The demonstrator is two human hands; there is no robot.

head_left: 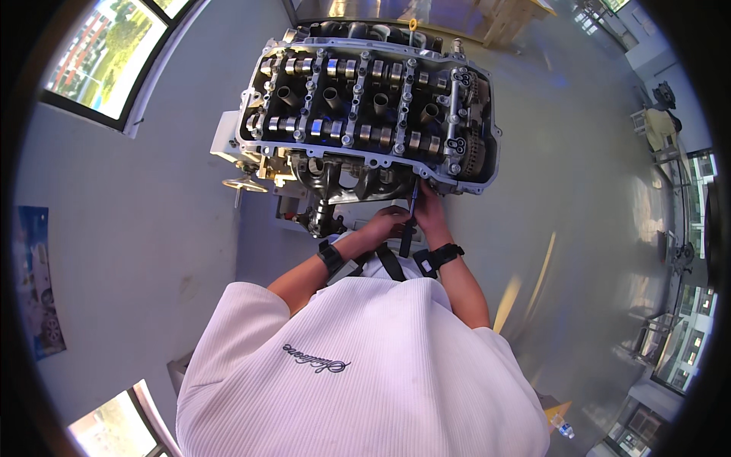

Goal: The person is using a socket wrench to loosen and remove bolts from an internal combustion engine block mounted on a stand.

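Note:
An engine [358, 145] with its cam cover off stands in front of me, two camshafts and a timing chain exposed on top. Below its near edge, toward the right end, a screwdriver [407, 238] with a black handle and thin shaft points up at the engine. My left hand [387, 227] has its fingers closed at the handle. My right hand [430, 212] reaches up beside the shaft, its fingers curled against the engine's near side by the shaft's upper end. What those fingertips hold is hidden, and so is the tool's tip.
A black intake manifold [346, 183] juts from the engine's near side. Left of it is a stand with a handwheel [244, 184]. A yellow dipstick ring [413, 25] rises at the far side. A wooden table [510, 23] stands beyond, and a plastic bottle [563, 428] lies behind right.

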